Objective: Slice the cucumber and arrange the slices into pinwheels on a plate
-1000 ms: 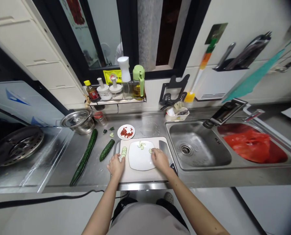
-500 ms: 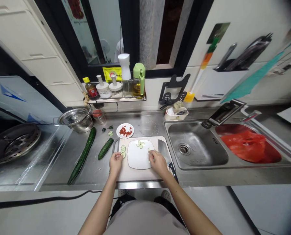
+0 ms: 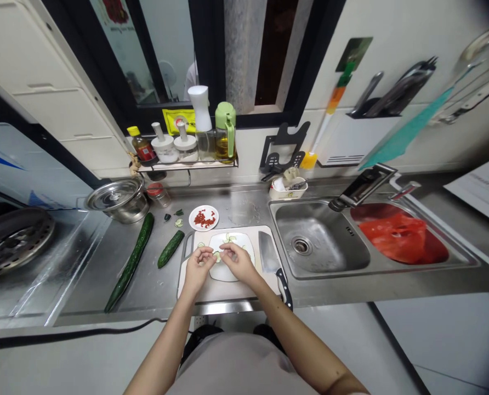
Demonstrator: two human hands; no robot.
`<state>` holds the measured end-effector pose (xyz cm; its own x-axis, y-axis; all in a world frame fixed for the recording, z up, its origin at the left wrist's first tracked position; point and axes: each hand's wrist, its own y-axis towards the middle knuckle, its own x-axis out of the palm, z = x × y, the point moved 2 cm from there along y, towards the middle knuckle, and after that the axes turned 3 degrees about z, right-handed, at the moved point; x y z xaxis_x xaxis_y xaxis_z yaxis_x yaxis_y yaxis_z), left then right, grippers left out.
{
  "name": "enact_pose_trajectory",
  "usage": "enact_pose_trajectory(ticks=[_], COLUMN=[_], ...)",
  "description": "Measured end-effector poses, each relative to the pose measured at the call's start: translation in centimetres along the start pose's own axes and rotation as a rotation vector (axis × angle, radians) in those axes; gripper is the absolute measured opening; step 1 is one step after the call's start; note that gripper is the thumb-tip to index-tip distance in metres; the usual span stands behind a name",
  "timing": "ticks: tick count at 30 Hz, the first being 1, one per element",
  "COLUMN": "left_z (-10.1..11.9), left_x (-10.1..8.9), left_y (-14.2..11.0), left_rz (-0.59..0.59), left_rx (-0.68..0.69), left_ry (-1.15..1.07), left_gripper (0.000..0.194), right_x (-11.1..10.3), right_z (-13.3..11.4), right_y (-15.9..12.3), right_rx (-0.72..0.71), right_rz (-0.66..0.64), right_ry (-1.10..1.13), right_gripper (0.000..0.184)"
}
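A white square plate [image 3: 239,244] lies on a pale cutting board [image 3: 252,282] at the counter's front edge. A few cucumber slices [image 3: 229,238] sit on the plate's far side. My left hand [image 3: 197,268] and my right hand [image 3: 238,261] meet over the plate's near left part, fingers pinched together on a cucumber slice [image 3: 217,255] between them. A cleaver [image 3: 271,263] lies on the board's right side, handle toward me.
A half cucumber [image 3: 170,248] and a long whole cucumber [image 3: 131,261] lie left of the board. A small dish of red chilli [image 3: 204,218] stands behind it. A double sink [image 3: 318,241] with a red bag [image 3: 396,237] is at right; a lidded steel pot [image 3: 115,198] at left.
Both hands moved inward from the plate's sides and now meet over it, pinching a slice. The view shifted a little to the right.
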<state>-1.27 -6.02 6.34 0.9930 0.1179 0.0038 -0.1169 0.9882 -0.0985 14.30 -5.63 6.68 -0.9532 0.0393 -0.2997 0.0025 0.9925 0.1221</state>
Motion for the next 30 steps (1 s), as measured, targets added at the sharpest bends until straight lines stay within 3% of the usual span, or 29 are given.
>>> enact_pose_trajectory(ticks=[10, 13, 17, 21, 30], left_z=[0.5, 0.4, 0.2, 0.1, -0.8], left_x=[0.5, 0.6, 0.8, 1.0, 0.8], left_y=[-0.8, -0.9, -1.2, -1.2, -0.7], left_rz=[0.011, 0.025, -0.051, -0.074, -0.037], left_rx=[-0.063, -0.178, -0.353, -0.446, -0.435], left_ry=[-0.002, -0.048, -0.134, -0.252, -0.24], left_gripper=[0.042, 0.046, 0.054, 0.06, 0.062], right_x=[-0.5, -0.8, -0.9, -1.1, -0.8], right_z=[-0.5, -0.8, -1.0, -1.0, -0.8], right_y=[-0.4, -0.4, -0.5, -0.7, -0.8], right_rx=[-0.05, -0.069, -0.13, -0.191, -0.204], right_rz=[-0.008, 0.016, -0.013, -0.043, -0.086], right_ry=[0.016, 0.011, -0.02, -0.065, -0.141], right_gripper=[0.011, 0.011, 0.012, 0.013, 0.01])
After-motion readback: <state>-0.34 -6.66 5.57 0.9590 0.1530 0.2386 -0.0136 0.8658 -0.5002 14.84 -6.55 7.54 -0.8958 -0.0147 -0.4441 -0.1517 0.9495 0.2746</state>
